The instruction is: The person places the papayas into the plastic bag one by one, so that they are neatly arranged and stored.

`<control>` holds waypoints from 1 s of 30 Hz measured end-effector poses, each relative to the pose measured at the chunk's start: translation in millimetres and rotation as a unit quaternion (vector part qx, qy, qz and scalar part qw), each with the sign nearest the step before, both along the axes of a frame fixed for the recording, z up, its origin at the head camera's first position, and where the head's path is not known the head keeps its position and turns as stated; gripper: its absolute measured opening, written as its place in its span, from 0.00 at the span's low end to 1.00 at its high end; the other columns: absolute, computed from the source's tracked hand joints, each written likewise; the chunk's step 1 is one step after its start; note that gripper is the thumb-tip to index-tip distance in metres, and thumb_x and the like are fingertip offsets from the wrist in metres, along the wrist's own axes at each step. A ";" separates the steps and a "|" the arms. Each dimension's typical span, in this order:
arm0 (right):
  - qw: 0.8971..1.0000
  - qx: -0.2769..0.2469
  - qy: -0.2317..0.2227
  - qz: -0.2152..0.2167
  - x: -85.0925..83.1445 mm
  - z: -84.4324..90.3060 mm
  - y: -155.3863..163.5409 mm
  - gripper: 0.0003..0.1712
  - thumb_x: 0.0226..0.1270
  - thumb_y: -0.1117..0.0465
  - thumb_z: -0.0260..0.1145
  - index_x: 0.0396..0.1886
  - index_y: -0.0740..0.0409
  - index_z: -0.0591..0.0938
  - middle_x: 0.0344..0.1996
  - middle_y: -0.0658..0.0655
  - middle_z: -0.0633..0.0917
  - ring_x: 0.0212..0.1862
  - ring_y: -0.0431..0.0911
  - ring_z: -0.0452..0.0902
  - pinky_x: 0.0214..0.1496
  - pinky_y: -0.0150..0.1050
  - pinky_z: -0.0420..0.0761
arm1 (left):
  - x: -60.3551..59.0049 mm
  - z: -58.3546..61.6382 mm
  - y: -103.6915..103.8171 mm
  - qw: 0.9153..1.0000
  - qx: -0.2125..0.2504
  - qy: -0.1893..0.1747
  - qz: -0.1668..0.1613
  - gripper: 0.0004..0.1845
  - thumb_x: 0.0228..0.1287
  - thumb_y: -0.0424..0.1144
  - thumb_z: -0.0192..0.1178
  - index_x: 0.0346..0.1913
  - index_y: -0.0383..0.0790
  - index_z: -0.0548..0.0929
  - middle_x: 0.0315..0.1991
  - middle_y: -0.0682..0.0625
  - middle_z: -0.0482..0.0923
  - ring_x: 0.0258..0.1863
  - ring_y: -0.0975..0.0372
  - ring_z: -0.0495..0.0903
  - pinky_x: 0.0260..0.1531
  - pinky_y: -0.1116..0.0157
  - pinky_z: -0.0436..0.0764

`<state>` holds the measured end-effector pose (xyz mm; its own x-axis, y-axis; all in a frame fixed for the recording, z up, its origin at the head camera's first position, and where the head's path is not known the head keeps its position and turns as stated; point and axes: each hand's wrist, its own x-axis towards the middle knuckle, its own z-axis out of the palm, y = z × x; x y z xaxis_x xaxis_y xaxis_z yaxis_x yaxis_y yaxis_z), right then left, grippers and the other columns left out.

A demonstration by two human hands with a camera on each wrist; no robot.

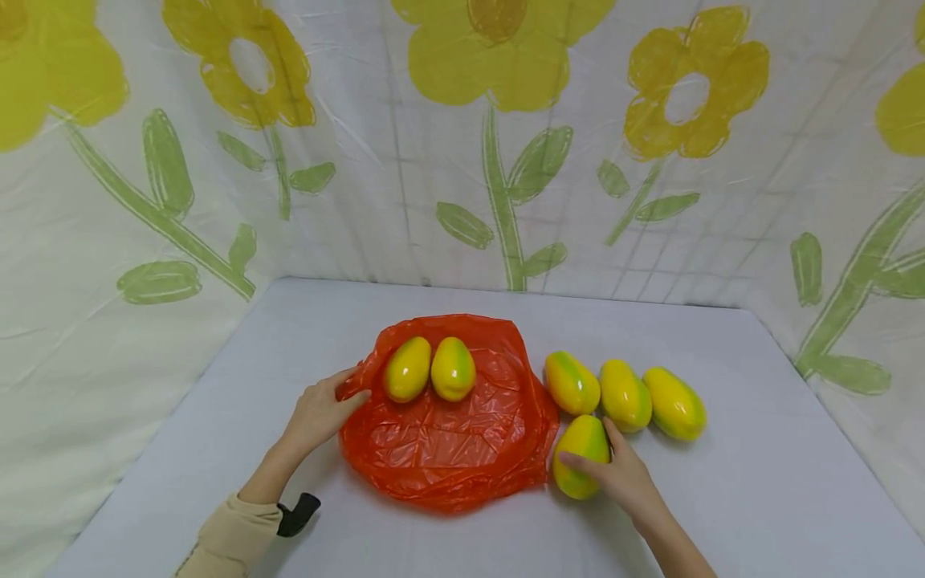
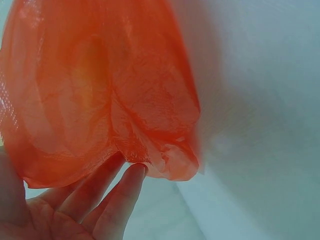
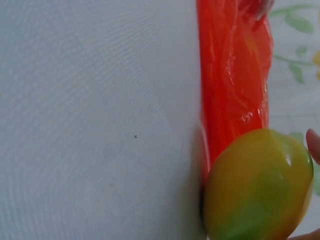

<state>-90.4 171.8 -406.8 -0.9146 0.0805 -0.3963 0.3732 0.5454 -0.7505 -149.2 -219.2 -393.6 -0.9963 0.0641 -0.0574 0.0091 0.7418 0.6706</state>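
An orange-red plastic bag (image 1: 448, 445) lies spread on the white table (image 1: 759, 498). Two yellow-green mangoes (image 1: 408, 369) (image 1: 453, 368) sit on its far part. My left hand (image 1: 350, 387) touches the bag's left edge with straight fingers (image 2: 117, 192), and the bag (image 2: 100, 90) fills the left wrist view. My right hand (image 1: 587, 441) grips a mango (image 1: 580, 474) lying just right of the bag, thumb on its near side. In the right wrist view that mango (image 3: 257, 185) rests against the bag (image 3: 235, 75).
Three more mangoes (image 1: 572, 383) (image 1: 625, 395) (image 1: 674, 403) lie in a row right of the bag, just beyond my right hand. A white cloth with yellow flowers (image 1: 499, 160) walls the table at the back and both sides.
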 end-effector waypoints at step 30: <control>0.999 0.009 0.033 0.016 9.2 19.6 5.1 0.63 0.54 0.45 0.73 0.77 0.63 0.46 0.70 0.75 0.57 0.67 0.68 0.58 0.64 0.67 0.60 | -1.2 -2.0 0.1 1.000 -0.005 0.006 -0.005 0.30 0.68 0.42 0.56 0.67 0.28 0.68 0.57 0.30 0.75 0.41 0.48 0.77 0.37 0.57 0.82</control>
